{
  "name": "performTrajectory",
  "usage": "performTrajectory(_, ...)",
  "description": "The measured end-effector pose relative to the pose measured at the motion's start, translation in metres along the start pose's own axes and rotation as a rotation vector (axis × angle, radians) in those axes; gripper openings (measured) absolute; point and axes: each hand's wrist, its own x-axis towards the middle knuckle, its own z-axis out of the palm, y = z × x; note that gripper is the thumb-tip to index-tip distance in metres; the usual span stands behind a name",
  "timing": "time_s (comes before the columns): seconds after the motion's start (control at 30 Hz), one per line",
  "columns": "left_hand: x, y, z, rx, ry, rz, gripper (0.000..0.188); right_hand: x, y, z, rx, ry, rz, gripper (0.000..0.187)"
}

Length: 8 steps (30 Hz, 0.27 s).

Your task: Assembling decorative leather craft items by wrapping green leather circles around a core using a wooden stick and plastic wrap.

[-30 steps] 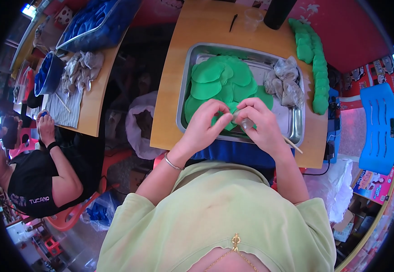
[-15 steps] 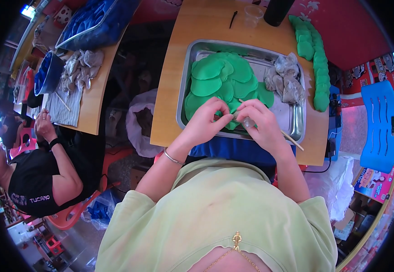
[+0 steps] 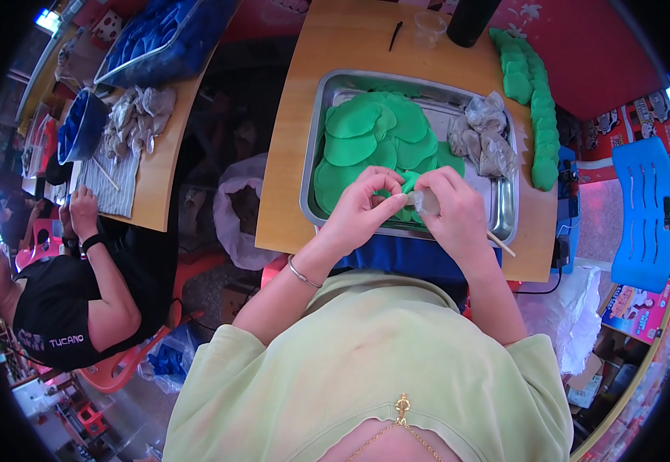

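My left hand point(image 3: 367, 203) is closed in a pinch on a small green fabric piece point(image 3: 410, 179) above the near side of a metal tray point(image 3: 313, 138). Close against its fingertips, my right hand point(image 3: 453, 206) has its fingers curled round a small pale, translucent pouch point(image 3: 426, 202). A thin wooden stick point(image 3: 502, 243) juts out from under the right hand toward the tray's near right corner. Whether that hand grips the stick is hidden. Overlapping round green fabric pieces point(image 3: 353, 146) fill the tray's left side; several greyish plastic-wrapped bundles point(image 3: 495, 151) lie on its right.
A row of stuffed green pieces point(image 3: 544, 127) lies along the table's point(image 3: 285, 169) right edge. A clear cup point(image 3: 430, 29) and a dark cylinder point(image 3: 474, 19) stand at the back. At left, a person point(image 3: 81, 300) sits by another table with a blue bowl point(image 3: 85, 127). A blue chair point(image 3: 643, 215) stands right.
My right hand has turned slightly, and the pale pouch shows more between the hands. The stick's upper tip no longer shows. The neighbouring person's hand has shifted a little.
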Motion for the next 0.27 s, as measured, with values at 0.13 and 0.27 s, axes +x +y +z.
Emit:
performTrajectory(0.13, -0.003, 0.001, 0.0, 0.016, 0.047, 0.095, 0.012, -0.001, -0.002, 0.003, -0.045, -0.021, 0.0, 0.023)
performTrajectory(0.27, -0.001, -0.013, -0.001, 0.006, 0.054, 0.071, 0.012, 0.025, -0.002, 0.012, -0.114, -0.164, -0.208, 0.022)
